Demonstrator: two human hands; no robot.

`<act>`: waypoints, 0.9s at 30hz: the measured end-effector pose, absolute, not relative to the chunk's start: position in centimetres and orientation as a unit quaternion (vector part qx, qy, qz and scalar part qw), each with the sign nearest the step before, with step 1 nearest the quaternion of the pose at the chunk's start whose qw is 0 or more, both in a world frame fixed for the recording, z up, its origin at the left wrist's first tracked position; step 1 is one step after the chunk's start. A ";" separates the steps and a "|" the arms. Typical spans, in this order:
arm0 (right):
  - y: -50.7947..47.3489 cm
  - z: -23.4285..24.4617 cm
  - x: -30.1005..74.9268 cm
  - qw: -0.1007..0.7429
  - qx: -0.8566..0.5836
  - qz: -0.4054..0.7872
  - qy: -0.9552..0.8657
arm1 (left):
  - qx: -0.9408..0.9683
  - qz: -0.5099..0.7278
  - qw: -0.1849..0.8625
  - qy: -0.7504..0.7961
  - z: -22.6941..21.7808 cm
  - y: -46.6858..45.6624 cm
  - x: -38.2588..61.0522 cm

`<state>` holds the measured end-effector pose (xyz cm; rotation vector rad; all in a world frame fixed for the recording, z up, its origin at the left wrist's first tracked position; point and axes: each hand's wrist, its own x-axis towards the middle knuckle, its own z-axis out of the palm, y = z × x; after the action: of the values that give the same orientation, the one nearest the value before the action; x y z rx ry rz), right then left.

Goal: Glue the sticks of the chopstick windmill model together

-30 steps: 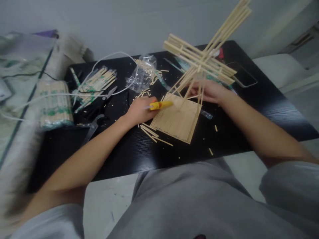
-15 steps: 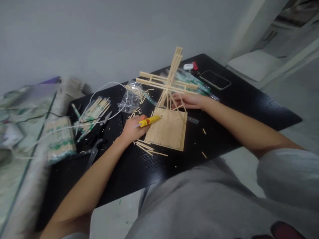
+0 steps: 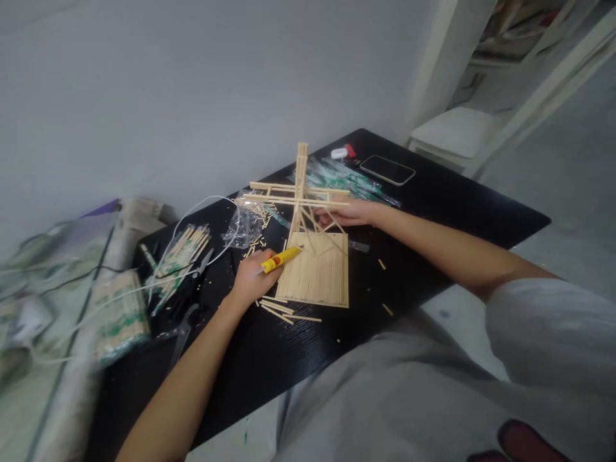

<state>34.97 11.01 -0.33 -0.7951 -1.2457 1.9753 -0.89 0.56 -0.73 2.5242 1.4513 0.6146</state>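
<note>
- Left forearm: bare, slanting up and rightward from the bottom edge of the view.
- Left hand: back turned upward, fingers curled in a grip, wrist nearly in line with the forearm.
- Right forearm: bare below the elbow, reaching leftward and farther forward.
- Right hand: fingers pointing left, bent and partly hidden, their grip unclear; well apart from the left hand.

probably a room in a home, used as a craft corner: a black table by a plain grey wall, a white seat beyond its far right corner, a smartphone near the right edge, plastic-wrapped chopsticks by the left edge, a stick model between.
</note>
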 end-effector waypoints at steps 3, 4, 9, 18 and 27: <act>10.9 -0.2 35.0 0.330 -0.305 0.752 -0.482 | 0.843 0.204 0.086 0.490 -0.7 0.6 -0.9; 10.8 -0.1 35.0 0.328 -0.307 0.751 -0.485 | 0.841 0.204 0.087 0.493 -0.7 0.6 -0.9; 10.6 0.5 34.9 0.317 -0.324 0.747 -0.487 | 0.835 0.210 0.095 0.500 -0.6 0.5 -0.7; 10.6 0.5 34.8 0.327 -0.316 0.752 -0.478 | 0.840 0.215 0.085 0.490 -0.4 0.3 -0.6; 10.6 0.4 34.7 0.330 -0.319 0.752 -0.473 | 0.836 0.214 0.088 0.497 -0.2 0.3 -0.5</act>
<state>34.73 10.61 0.38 -0.8351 -1.2358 1.9673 -0.46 0.31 -0.20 2.4888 1.4797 0.6383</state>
